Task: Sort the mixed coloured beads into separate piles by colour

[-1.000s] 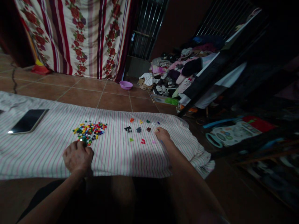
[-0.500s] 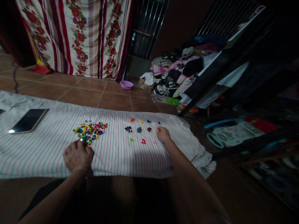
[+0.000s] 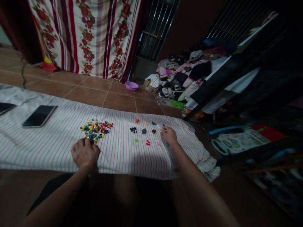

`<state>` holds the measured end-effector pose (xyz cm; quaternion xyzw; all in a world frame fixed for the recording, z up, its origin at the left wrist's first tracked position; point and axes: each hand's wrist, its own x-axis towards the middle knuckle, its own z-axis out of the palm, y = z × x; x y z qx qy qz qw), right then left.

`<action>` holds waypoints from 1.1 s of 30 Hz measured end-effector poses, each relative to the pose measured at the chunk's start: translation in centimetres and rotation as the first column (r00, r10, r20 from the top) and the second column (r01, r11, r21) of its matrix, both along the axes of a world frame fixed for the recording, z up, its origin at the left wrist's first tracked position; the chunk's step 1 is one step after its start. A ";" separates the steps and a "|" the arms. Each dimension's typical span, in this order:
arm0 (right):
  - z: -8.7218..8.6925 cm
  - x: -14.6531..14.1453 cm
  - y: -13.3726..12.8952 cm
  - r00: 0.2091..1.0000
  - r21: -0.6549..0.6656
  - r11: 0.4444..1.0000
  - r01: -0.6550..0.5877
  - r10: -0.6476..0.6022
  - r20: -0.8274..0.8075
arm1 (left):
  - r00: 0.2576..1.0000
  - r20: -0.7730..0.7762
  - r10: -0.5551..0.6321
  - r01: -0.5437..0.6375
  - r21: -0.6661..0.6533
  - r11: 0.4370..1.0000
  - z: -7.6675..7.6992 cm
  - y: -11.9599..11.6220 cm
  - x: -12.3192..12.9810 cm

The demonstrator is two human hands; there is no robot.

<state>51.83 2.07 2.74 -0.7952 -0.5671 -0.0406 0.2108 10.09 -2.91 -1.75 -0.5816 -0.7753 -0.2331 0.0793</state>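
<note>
- the left hand (image 3: 85,154) is nearest the heap of tiny multicoloured plastic bricks (image 3: 96,130), its curled fingers touching the heap's near edge; i cannot tell whether it holds a piece
- the heap lies just ahead of the left hand, its long axis running sideways across the cloth, well apart from the right hand (image 3: 169,136)
- the right hand's fingertips (image 3: 163,130) draw narrow beside a tiny pale brick (image 3: 159,126); i cannot tell whether they hold anything
- small single-colour clusters of bricks (image 3: 144,130) lie scattered between the heap and the right hand, closer to the right hand
- everything rests on a white bedsheet with thin pink and grey stripes (image 3: 59,148), with a black glass-fronted smartphone (image 3: 39,116) to the left of the heap
- beyond the sheet are brown ceramic floor tiles (image 3: 90,96), a round pink plastic basin (image 3: 131,85), a red-floral striped curtain (image 3: 90,37) and a heaped pile of clothes (image 3: 182,75)
</note>
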 end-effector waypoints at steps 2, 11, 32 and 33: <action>0.3 -1.5 0.1 0.998 0.062 0.996 -0.061 0.062 -0.024 | 1.000 -0.002 -0.004 0.004 0.010 1.000 -0.2 0.1 -0.1; 0.1 -16.7 -0.8 0.810 0.213 0.829 -0.517 0.554 -0.192 | 0.999 0.035 0.002 -0.003 0.037 0.999 -0.2 0.2 0.0; -3.5 -32.1 -1.4 0.844 -0.038 0.867 -0.497 0.473 -0.253 | 0.997 0.080 -0.008 0.002 0.076 0.997 -0.3 0.3 0.0; -3.6 -32.1 -1.4 0.845 -0.027 0.869 -0.494 0.472 -0.252 | 0.997 0.079 -0.009 0.003 0.075 0.997 -0.3 0.3 0.0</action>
